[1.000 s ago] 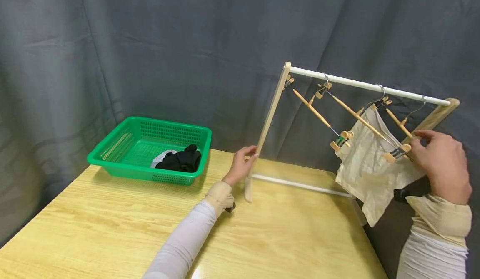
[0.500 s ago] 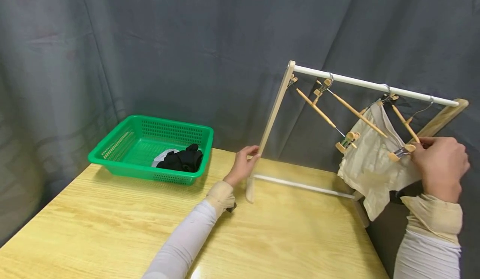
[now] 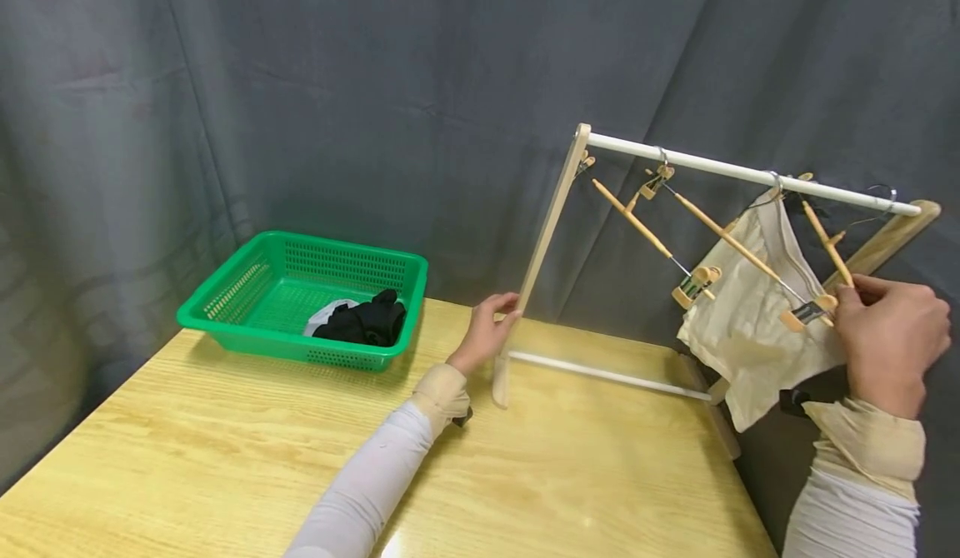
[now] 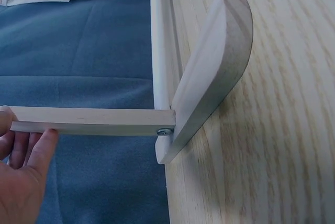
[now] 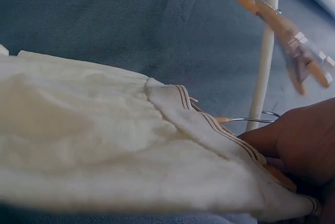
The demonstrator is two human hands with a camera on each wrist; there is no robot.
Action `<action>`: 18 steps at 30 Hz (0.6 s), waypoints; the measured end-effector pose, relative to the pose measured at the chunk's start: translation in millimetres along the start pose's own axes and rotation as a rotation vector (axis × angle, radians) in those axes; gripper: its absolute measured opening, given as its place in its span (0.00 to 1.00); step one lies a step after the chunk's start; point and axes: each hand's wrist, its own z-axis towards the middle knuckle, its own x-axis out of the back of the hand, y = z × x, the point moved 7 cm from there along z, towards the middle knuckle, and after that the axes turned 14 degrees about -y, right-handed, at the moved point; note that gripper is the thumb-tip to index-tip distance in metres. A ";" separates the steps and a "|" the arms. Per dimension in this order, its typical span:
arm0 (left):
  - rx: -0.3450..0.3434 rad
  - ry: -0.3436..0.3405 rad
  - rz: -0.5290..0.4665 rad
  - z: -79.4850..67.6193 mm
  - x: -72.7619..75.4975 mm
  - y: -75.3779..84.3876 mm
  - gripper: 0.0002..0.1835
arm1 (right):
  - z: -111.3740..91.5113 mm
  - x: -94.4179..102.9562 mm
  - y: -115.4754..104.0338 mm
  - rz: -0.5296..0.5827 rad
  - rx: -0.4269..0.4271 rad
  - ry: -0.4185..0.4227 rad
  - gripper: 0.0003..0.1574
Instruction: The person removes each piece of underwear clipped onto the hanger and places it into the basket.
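Observation:
My left hand pinches the left upright of a small wooden clothes rack, low on the post. The left wrist view shows the thumb above and fingers below that post. At the rack's right end my right hand grips the near end of a wooden clip hanger, whose hook is on the white rail. A cream garment with a striped waistband, like shorts, hangs from this hanger. The right fingertips are partly hidden behind the waistband in the right wrist view.
Two more clip hangers, one with a black-and-wood clip and one with a green-lined clip, hang left of the garment. A green basket with black cloth and white cloth stands on the wooden table. Grey curtain surrounds it.
The right hand has moved slightly right, and the held hanger's hook has slid right along the rail toward the end post. The garment's waistband has swung right. The left hand stays on the upright.

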 end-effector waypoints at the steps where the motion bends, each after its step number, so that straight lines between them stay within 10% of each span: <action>1: 0.000 0.001 0.001 -0.1 0.0 -0.5 0.16 | -1.4 0.1 0.4 0.003 -0.003 0.007 0.24; 18: 0.060 -0.033 0.015 0.9 -0.8 -5.3 0.17 | -26.2 -5.5 8.4 0.075 -0.069 0.032 0.22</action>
